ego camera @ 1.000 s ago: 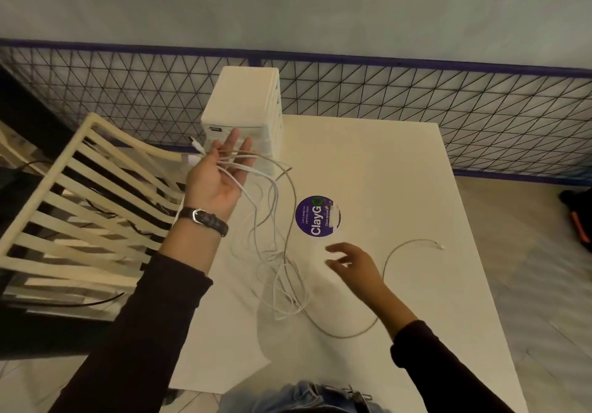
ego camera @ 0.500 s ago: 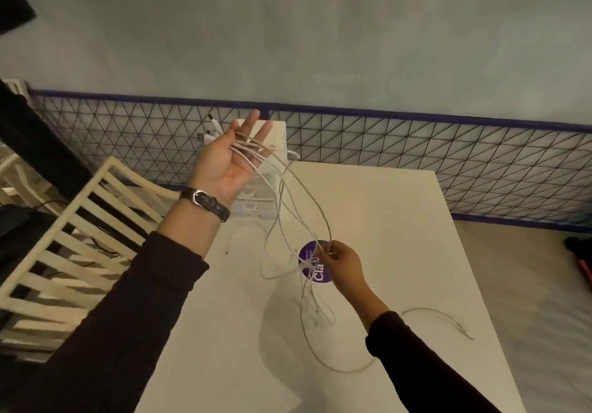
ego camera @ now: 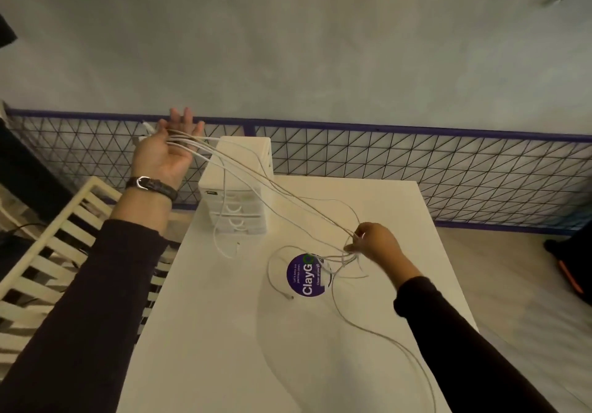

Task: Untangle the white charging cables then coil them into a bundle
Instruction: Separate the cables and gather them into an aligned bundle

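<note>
Several thin white charging cables [ego camera: 275, 190] stretch taut between my two hands above the white table [ego camera: 224, 332]. My left hand [ego camera: 163, 153], palm up and raised at the upper left, holds their plug ends against the palm with the fingers partly spread. My right hand [ego camera: 373, 242], lower and to the right above the table, pinches the same strands together. Below that hand the cables hang in loose loops over the table, and one long strand trails toward the table's front right edge. One loop also droops in front of the drawer unit.
A small white drawer unit [ego camera: 237, 188] stands at the table's back left. A round purple ClayGo sticker [ego camera: 306, 275] lies on the tabletop under the loops. A white slatted chair [ego camera: 48, 268] is on the left, and a black wire fence [ego camera: 416, 169] runs behind.
My left hand has risen and moved left with the plug ends. My right hand went from open above the table to pinching the cables, then drew right, pulling the strands taut.
</note>
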A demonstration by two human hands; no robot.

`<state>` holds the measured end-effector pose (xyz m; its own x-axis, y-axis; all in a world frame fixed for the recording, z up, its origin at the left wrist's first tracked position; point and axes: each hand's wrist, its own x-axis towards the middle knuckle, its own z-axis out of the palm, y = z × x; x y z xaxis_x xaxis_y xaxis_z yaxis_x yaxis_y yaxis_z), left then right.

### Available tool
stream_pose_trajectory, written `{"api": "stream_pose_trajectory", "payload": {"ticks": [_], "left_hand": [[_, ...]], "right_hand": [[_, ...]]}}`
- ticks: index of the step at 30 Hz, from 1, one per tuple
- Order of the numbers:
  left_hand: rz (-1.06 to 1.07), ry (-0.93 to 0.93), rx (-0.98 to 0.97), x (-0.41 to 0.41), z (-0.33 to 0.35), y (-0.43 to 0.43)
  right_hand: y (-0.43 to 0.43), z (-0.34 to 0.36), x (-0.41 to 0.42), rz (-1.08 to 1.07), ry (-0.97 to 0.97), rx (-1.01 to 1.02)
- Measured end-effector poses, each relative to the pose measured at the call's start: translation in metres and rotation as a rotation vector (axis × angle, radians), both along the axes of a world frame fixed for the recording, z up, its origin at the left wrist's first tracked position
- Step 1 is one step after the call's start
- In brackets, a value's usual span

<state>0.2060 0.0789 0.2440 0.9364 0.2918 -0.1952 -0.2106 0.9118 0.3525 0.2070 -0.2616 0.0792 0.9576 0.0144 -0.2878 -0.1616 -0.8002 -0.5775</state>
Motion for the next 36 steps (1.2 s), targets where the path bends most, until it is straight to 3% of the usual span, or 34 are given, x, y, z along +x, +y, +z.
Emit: {"api": "stream_pose_trajectory", "payload": {"ticks": [2,3,5,7,11,14,16,19,23,29,31,34,36], "left_hand": [[0.024,-0.009,0.024,0.002,-0.001,0.001],[0.025,-0.002,0.046,0.004,-0.003,0.003],[0.025,0.014,0.071,0.008,-0.005,0.010],[0.041,0.025,0.064,0.010,-0.004,0.019],[0.098,0.013,0.040,0.010,0.009,0.027],[0.162,-0.049,-0.044,0.013,0.018,0.036],[0.161,-0.066,-0.076,0.017,0.021,0.044],[0.123,-0.046,-0.036,0.022,0.021,0.045],[0.098,-0.068,-0.062,0.024,0.023,0.042],[0.005,-0.076,-0.032,0.026,0.036,0.029],[-0.014,-0.082,-0.016,0.028,0.042,0.020],[-0.027,-0.097,-0.022,0.027,0.049,0.009],[-0.044,-0.102,-0.026,0.027,0.052,0.006]], "right_hand": [[0.002,0.028,0.007,-0.055,0.138,0.483],[0.001,0.041,0.009,-0.100,0.083,0.647],[-0.006,0.061,0.015,-0.189,-0.123,0.747],[-0.015,0.073,0.021,-0.152,-0.276,0.583],[-0.027,0.053,0.034,0.111,-0.409,-0.174],[-0.039,0.030,0.042,0.079,-0.395,-0.227],[-0.040,0.027,0.045,-0.121,-0.299,0.099],[-0.033,0.031,0.044,-0.463,-0.033,0.814],[-0.037,0.034,0.041,-0.431,0.195,1.035],[-0.032,0.048,0.035,-0.392,0.152,1.603],[-0.031,0.056,0.036,-0.326,0.116,1.573],[-0.033,0.067,0.036,-0.288,-0.030,1.087],[-0.039,0.070,0.035,-0.380,-0.141,1.095]]}}
